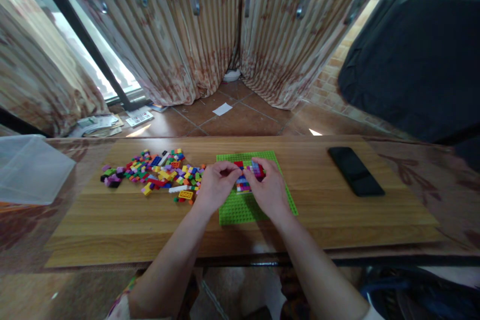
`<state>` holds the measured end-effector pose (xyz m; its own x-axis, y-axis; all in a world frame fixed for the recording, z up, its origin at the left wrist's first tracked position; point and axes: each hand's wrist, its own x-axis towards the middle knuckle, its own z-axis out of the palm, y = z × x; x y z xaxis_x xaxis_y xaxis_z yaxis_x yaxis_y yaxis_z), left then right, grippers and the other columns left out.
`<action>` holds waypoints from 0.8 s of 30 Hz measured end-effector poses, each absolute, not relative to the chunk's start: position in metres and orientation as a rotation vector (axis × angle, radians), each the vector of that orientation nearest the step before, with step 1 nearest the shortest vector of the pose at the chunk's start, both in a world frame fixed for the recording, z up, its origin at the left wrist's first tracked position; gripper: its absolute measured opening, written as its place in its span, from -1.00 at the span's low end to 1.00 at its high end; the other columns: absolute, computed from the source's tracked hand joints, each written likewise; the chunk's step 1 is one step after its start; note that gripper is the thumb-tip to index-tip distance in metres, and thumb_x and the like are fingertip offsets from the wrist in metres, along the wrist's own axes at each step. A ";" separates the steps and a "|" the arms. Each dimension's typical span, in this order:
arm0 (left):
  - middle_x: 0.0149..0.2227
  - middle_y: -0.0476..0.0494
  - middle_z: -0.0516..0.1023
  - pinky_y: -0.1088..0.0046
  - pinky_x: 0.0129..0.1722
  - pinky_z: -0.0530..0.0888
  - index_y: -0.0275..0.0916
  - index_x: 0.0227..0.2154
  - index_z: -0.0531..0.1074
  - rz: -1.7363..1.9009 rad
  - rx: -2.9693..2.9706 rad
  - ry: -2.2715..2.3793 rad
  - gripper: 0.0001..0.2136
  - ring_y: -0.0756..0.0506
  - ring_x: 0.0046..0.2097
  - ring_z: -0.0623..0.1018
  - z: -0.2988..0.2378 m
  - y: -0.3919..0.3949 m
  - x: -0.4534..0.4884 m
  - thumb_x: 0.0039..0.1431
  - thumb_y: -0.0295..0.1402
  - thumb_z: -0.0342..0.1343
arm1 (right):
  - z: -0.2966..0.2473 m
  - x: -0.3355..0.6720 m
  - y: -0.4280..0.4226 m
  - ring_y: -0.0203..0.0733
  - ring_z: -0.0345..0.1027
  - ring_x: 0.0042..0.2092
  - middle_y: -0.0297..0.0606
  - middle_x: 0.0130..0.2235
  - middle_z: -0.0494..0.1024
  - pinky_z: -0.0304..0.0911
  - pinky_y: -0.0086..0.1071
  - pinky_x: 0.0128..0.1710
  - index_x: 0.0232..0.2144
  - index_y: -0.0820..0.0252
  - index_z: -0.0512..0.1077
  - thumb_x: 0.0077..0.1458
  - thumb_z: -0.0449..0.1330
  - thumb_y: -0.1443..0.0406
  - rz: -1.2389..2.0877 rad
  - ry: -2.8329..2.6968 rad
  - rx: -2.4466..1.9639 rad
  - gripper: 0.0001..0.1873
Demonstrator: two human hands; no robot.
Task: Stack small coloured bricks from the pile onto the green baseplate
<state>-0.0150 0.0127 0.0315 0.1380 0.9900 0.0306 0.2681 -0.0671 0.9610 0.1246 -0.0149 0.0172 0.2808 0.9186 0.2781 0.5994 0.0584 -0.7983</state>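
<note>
A green studded baseplate lies on the wooden table below both hands. Coloured toy bricks, among them red, blue, white and purple ones, form a small build on it. My left hand is over the plate's left side, thumb and forefinger pinched at the build; whatever is between the fingertips is too small to make out. My right hand curls over the build's right side, thumb and forefinger closed around bricks there. Fingers hide part of the build. Left of my left hand spreads a pile of loose toy bricks.
A black phone lies on the right of the wooden table. Off the table's left end stands a translucent plastic bin. Beyond the table are striped curtains, papers on the tiled floor and a dark covered object.
</note>
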 end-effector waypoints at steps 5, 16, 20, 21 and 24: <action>-0.52 -0.03 0.53 0.52 -0.44 0.34 -0.28 -0.52 0.55 1.027 1.545 1.283 -0.85 0.00 -0.47 0.43 0.032 0.012 -0.015 0.03 -0.33 0.15 | 0.016 0.126 -0.015 -0.01 0.37 -0.03 -0.07 -0.09 0.50 0.26 -0.08 0.04 -0.09 0.18 0.47 0.08 0.19 0.15 0.434 -1.425 -1.613 -0.63; -0.42 -0.08 0.56 0.46 -0.31 0.42 -0.24 -0.45 0.53 1.017 1.744 1.233 -0.90 -0.05 -0.34 0.51 0.026 0.012 -0.023 0.06 -0.34 0.16 | 0.016 0.126 -0.016 0.00 0.38 -0.03 -0.08 -0.09 0.50 0.26 -0.06 0.04 -0.09 0.16 0.47 0.09 0.18 0.15 0.431 -1.426 -1.592 -0.64; -0.40 -0.09 0.58 0.44 -0.27 0.42 -0.25 -0.45 0.53 0.993 1.772 1.248 -0.90 -0.06 -0.33 0.52 0.028 0.013 -0.022 0.07 -0.36 0.15 | 0.017 0.125 -0.016 -0.01 0.37 -0.02 -0.07 -0.08 0.50 0.26 -0.08 0.05 -0.08 0.18 0.47 0.10 0.17 0.16 0.441 -1.429 -1.599 -0.64; -0.40 -0.09 0.58 0.44 -0.26 0.42 -0.25 -0.45 0.53 0.988 1.777 1.263 -0.90 -0.06 -0.33 0.52 0.029 0.013 -0.022 0.07 -0.37 0.14 | 0.017 0.125 -0.016 -0.01 0.37 -0.03 -0.07 -0.08 0.50 0.26 -0.08 0.05 -0.08 0.19 0.47 0.10 0.17 0.16 0.444 -1.431 -1.602 -0.64; -0.42 -0.08 0.58 0.43 -0.25 0.41 -0.25 -0.47 0.53 0.993 1.776 1.292 -0.89 -0.05 -0.33 0.51 0.029 0.012 -0.020 0.08 -0.39 0.12 | 0.017 0.125 -0.016 -0.01 0.37 -0.03 -0.07 -0.08 0.50 0.26 -0.08 0.05 -0.08 0.18 0.47 0.10 0.17 0.16 0.440 -1.429 -1.601 -0.64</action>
